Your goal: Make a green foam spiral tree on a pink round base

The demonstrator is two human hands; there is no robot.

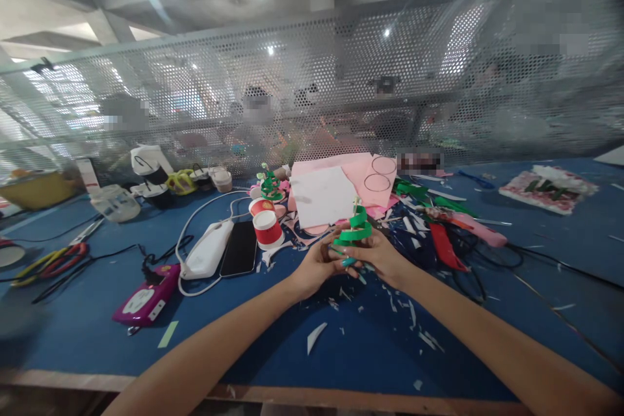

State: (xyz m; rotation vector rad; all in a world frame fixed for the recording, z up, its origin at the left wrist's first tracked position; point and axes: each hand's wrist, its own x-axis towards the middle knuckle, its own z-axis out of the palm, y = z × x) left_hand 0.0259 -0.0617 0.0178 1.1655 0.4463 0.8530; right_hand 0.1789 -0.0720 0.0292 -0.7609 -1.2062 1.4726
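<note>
Both hands meet over the middle of the blue table (341, 351). Between them stands a small craft made of a green paper strip coiled in a spiral (355, 229). My left hand (316, 266) pinches its base from the left, fingers closed. My right hand (377, 253) grips it from the right, fingers closed around the lower coil. White and green paper scraps (385, 305) lie scattered on the table just below the hands.
A red paper cup (267, 229), a black phone (238, 248), a white power bank (207, 250) and a magenta device (146, 296) lie to the left. Pink and white sheets (336, 192) and another green spiral (270, 185) sit behind. Red scissors (446, 247) and cables lie at right. A perforated metal screen (312, 78) backs the table.
</note>
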